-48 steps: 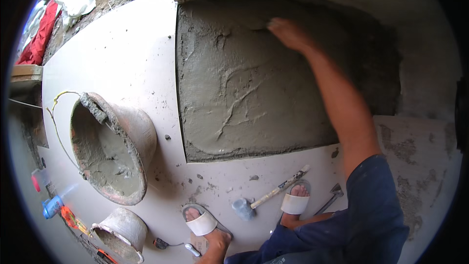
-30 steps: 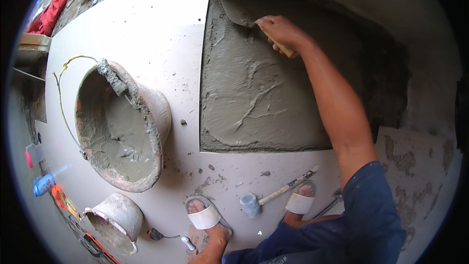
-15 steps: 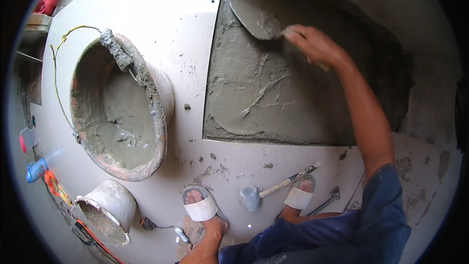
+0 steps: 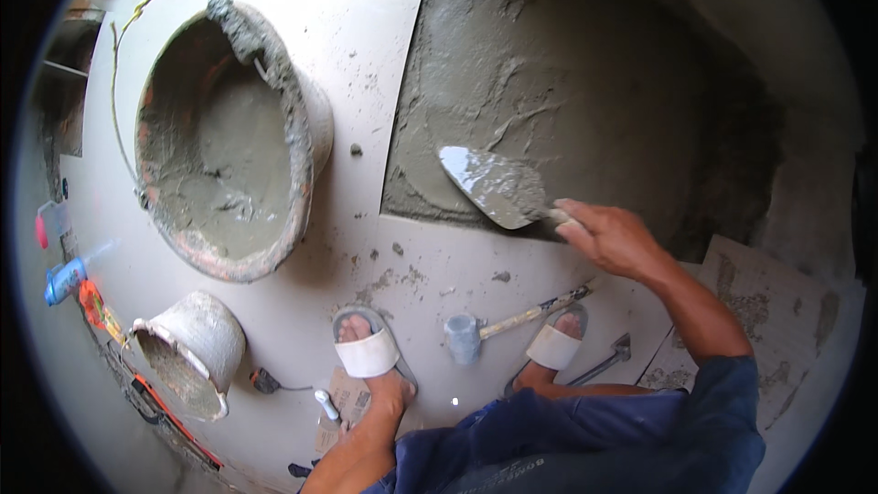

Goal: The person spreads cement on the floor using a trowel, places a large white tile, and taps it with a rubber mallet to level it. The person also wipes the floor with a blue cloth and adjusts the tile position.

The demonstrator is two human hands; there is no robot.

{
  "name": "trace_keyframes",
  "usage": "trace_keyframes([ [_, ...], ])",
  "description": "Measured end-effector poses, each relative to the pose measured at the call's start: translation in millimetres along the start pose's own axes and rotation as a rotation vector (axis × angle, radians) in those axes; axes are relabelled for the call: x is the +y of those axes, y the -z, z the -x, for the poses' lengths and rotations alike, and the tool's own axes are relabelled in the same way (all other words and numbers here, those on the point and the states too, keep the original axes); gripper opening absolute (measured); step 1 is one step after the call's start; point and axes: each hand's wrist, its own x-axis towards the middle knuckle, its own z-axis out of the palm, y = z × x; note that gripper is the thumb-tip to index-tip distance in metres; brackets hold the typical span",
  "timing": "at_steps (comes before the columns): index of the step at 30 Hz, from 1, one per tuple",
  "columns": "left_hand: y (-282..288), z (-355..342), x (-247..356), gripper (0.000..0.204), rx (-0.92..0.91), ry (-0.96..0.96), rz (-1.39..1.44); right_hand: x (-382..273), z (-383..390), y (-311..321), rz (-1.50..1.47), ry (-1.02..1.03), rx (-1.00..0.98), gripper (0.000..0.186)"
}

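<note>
My right hand (image 4: 615, 238) is closed around the handle of a pointed trowel (image 4: 494, 185). Its blade, smeared with wet grey mortar, is tilted over the near left corner of the mortar bed (image 4: 549, 101). The bed fills a gap between pale floor tiles (image 4: 366, 229). Ridges and swirls mark its surface near the blade. Left of the bed stands a large bucket (image 4: 315, 119) with mortar caked on its rim and wet mortar inside. My left hand is out of view.
A rubber mallet (image 4: 464, 338) lies between my sandalled feet, with a hammer-like tool (image 4: 599, 361) beside the right foot. A smaller whitish bucket (image 4: 206, 338) lies tipped at lower left, near a blue bottle (image 4: 64, 282). Mortar crumbs dot the tiles.
My right hand has drawn the trowel from the far part of the mortar bed toward me, to its near edge. The whole view has shifted slightly.
</note>
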Motion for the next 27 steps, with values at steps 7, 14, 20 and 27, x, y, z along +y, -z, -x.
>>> trace_keyframes([
  [7, -18, 6, -1, 0.088, 0.058, 0.06, 0.126, -5, -46, 6, -0.199, 0.083, 0.115, 0.04],
  [14, -48, 13, -25, 0.059, 0.089, 0.147, 0.142, 28, 8, -39, 0.215, -0.029, -0.035, 0.043],
  [20, -53, 18, -34, 0.05, 0.056, 0.117, 0.148, 131, 83, -17, 0.114, -0.283, 0.269, 0.045],
  [27, -49, 41, -100, 0.043, -0.086, 0.106, 0.246, 147, 193, -12, 0.05, -0.423, 0.75, 0.04],
])
